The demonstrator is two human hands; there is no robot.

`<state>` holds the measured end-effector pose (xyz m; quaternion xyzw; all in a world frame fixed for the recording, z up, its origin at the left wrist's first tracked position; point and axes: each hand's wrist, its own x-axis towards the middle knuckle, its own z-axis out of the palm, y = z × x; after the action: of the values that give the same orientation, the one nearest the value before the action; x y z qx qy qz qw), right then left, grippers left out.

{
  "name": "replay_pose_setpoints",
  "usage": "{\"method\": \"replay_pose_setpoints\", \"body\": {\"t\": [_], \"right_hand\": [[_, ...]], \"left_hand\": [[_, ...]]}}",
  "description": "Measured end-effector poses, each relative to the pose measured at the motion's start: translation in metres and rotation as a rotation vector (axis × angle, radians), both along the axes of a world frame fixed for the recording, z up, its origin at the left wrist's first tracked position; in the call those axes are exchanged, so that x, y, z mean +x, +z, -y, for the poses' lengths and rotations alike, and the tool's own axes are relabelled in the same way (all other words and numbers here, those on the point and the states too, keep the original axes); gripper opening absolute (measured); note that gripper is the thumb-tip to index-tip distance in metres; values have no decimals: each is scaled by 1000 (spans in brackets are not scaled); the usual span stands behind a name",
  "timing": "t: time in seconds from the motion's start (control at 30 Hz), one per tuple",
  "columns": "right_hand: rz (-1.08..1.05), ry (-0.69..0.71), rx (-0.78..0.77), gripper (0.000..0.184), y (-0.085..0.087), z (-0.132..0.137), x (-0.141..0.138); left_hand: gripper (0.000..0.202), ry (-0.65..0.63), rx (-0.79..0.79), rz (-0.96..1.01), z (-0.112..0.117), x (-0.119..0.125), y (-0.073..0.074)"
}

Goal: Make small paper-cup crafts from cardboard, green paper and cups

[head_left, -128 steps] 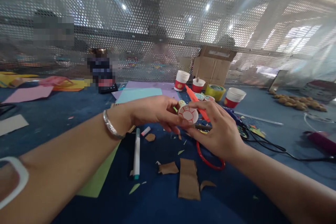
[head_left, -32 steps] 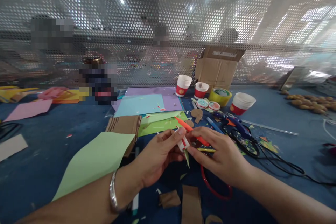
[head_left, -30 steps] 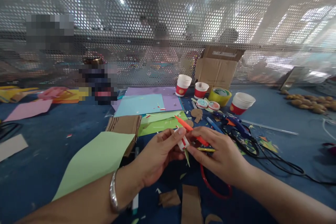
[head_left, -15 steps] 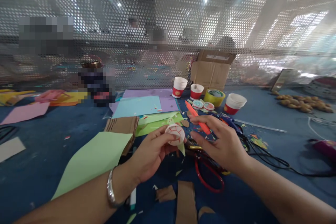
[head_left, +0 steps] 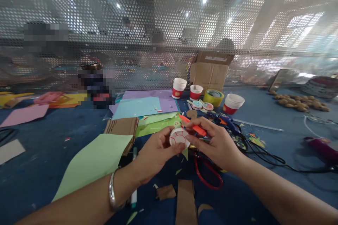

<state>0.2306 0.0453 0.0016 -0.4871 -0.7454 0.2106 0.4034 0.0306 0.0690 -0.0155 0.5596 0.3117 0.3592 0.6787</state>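
My left hand [head_left: 154, 153] pinches a small white paper-cup base [head_left: 177, 136] with red-orange lines drawn on it like a shell pattern. Pale green paper [head_left: 186, 153] sticks out below the base. An orange marker [head_left: 196, 127] lies between the fingers of my right hand [head_left: 220, 144], whose thumb reaches the base's right edge. Whether the marker is capped, I cannot tell. Red-handled scissors [head_left: 208, 174] rest on the table under my right hand, their blades partly hidden.
Paper cups [head_left: 179, 88] and yellow tape [head_left: 213, 98] stand near a cardboard box [head_left: 208, 74]. Coloured sheets [head_left: 97, 160] lie left. Cardboard scraps [head_left: 185, 200] and a teal-ended marker [head_left: 134, 193] lie in front. At right are cables [head_left: 277, 160] and a purple tool [head_left: 320, 149].
My right hand has come left with the marker, and its thumb is now at the cup base. My left thumb has shifted to the base's lower edge, exposing more of the drawn lines.
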Motion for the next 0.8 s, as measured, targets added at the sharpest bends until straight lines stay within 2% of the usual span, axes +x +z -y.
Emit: {"method": "replay_pose_setpoints", "body": {"t": [0.17,0.33,0.53,0.67,0.8], "right_hand": [[-48,2,-1,11,0,1,-1],[-48,-26,-8,14,-1,-1,-1],[-85,-68,6,18,-4,-4,1],[-5,-111,88,20,-4,-4,0],[67,-110,92,19,-3,-1,-2]], "left_hand": [[33,20,-11,-6,0,0,0],[41,108,-86,-17,3,2,3],[28,185,-140,45,1,2,4],[30,241,-181,80,0,2,1],[34,271,-244,126,1,3,2]]}}
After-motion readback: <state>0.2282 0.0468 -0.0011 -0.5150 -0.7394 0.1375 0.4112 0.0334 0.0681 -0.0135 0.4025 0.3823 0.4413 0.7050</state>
